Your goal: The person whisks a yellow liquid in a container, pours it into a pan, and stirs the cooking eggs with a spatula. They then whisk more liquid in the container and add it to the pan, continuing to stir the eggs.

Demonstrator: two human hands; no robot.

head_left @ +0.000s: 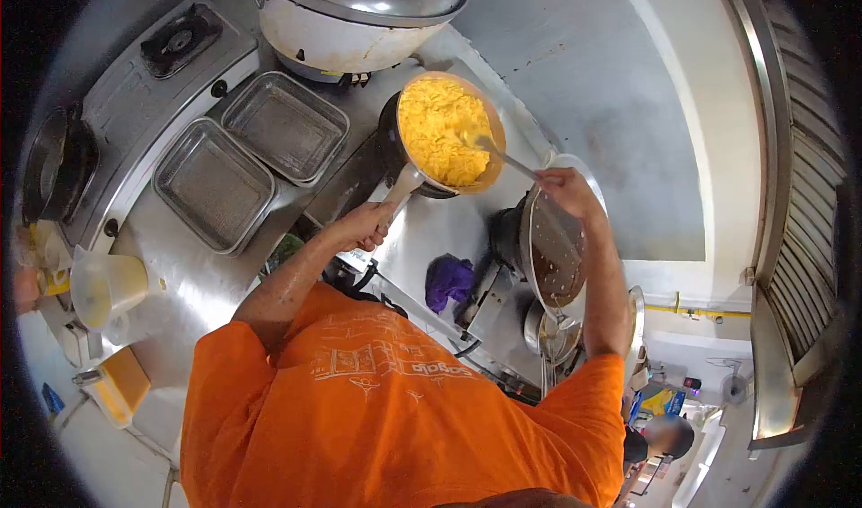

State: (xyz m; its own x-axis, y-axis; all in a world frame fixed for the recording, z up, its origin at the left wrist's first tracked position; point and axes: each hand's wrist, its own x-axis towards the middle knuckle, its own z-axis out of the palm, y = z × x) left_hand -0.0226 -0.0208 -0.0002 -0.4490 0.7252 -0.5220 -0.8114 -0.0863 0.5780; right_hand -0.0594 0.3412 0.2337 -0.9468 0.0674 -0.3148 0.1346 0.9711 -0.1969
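A frying pan [494,172] full of yellow scrambled egg [440,127] sits over the stove in front of me. My left hand [366,227] is closed around the pan's handle [406,183]. In my right hand [567,191] is the long shaft of a metal cooking utensil [514,161], reaching across to the egg. Its far end touches the egg near the pan's right side; egg and blur hide the exact shape of the head. Below my right hand stands a large pan of brown liquid [558,252] with pale bits on its surface.
Two metal trays [215,185] lie on the left counter, near a plastic jug [108,285]. A big lidded pot [359,23] stands behind the egg pan. A purple cloth [449,281] and a small strainer [558,339] are near my body. Another person [664,436] is at far right.
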